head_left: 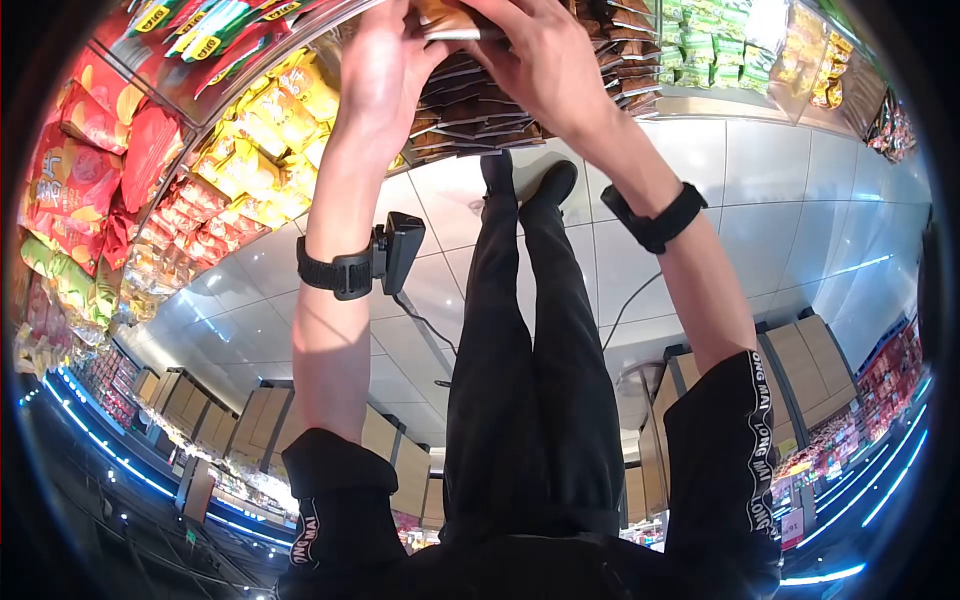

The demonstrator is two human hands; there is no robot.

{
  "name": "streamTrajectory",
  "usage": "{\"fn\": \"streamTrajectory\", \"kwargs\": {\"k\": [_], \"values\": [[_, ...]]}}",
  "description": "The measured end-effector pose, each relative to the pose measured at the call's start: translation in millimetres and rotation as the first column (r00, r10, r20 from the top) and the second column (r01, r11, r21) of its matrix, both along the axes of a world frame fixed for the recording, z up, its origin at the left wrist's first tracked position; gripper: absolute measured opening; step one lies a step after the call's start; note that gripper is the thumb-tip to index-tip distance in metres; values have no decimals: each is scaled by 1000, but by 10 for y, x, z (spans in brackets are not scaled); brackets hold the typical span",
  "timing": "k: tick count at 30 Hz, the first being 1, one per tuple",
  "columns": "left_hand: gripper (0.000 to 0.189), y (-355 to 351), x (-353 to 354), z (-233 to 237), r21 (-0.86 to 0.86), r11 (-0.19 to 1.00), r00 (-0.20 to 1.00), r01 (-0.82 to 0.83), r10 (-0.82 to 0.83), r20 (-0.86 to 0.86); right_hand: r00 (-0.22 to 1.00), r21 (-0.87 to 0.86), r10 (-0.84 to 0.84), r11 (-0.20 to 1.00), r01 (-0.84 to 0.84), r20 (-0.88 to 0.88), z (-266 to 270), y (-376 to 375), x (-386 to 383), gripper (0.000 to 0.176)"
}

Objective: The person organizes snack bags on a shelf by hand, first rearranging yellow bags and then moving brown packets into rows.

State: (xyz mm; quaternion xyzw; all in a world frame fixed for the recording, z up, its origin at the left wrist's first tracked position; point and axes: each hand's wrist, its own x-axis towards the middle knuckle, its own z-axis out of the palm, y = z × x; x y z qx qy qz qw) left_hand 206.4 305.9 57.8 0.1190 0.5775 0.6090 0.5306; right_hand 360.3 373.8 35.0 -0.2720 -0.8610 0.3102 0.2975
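Note:
At the top edge of the head view, a brown packet (448, 19) with a pale edge sits between my two hands. My right hand (545, 65) grips it from the right, fingers bent over it. On its left side my left hand (383, 85) holds it, thumb towards the packet; the fingertips are partly cut off by the frame. Just below the hands, many similar brown packets (470, 118) stand packed in rows in the display.
Yellow packets (275, 125), red bags (85, 150) and small red packets (205, 220) fill the bins to the left. Green-and-white packets (708, 45) lie to the right behind a clear divider (795, 60). Below is a tiled floor (740, 170). Cables hang from both wrist straps.

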Motion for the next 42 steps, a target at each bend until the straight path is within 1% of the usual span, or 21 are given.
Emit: {"fn": "streamTrajectory", "kwargs": {"k": [2,4,5,6,7,8,10,11,12,14,16,19,23,25,29,31,34,35,38,40,42], "values": [[52,-5,-9,-63,-266,958,972,-106,44,-231,1000,139,13,990,-13,-1,-111,129,-44,49],[44,-1,-94,-163,-215,971,974,-100,51,-221,999,206,-35,978,33,6,-228,261,-142,42],[36,-48,-177,-242,-197,980,885,-25,-70,-461,1000,161,5,987,-6,4,-321,351,-171,43],[29,-49,-160,-197,-201,978,726,53,-176,-665,999,112,45,993,-45,4,-370,410,-190,43],[20,-22,-52,-97,-58,996,428,66,-81,-900,999,52,25,998,-27,42,-437,416,-244,45],[20,-40,-67,-142,-60,996,434,69,-85,-897,999,49,23,998,-25,48,-506,382,-253,45],[22,-53,-104,-165,-116,983,-53,141,-110,-993,997,130,-68,989,71,-24,-459,314,-292,43],[24,-97,-116,-161,-192,965,68,179,-207,-976,999,214,-27,976,35,-37,-491,319,-300,39],[24,-127,-114,-228,-197,963,73,182,-213,-974,999,209,-29,977,35,-31,-523,318,-308,39],[27,-157,-165,-396,-278,950,-164,142,-255,-953,999,193,11,981,-18,40,-580,325,-338,33],[28,-175,-190,-443,-259,951,-117,167,-241,-963,999,237,-46,970,47,-13,-591,279,-418,27],[32,-158,-165,-349,-261,948,-96,184,-247,-964,971,431,-141,901,44,195,-607,261,-516,23],[34,-90,-152,-281,-270,937,-170,222,-236,-957,926,433,-179,901,19,332,-524,268,-511,22],[35,-97,-157,-261,-327,926,-97,191,-313,-945,957,379,-183,921,87,225,-589,250,-557,23],[38,-83,-144,-322,-322,940,-135,108,-307,-942,950,411,-214,906,106,229,-662,236,-637,23],[43,-82,-110,-294,-306,931,-245,198,-255,-935,975,181,-211,964,195,74,-531,223,-595,25],[45,-119,-177,-321,-358,908,-255,217,-301,-919,987,138,-163,977,161,5,-474,239,-434,28],[46,-130,-160,-331,-375,905,-277,202,-314,-908,986,71,-152,986,148,64,-565,270,-451,31],[49,-102,-134,-311,-402,893,-281,202,-341,-897,982,185,-186,967,176,38,-696,308,-575,35],[51,-75,-124,-305,-431,883,-288,188,-370,-883,980,189,-198,963,192,15,-786,311,-670,35],[53,-66,-135,-323,-458,872,-294,173,-398,-869,954,215,-237,937,275,-186,-889,352,-746,31]]}}
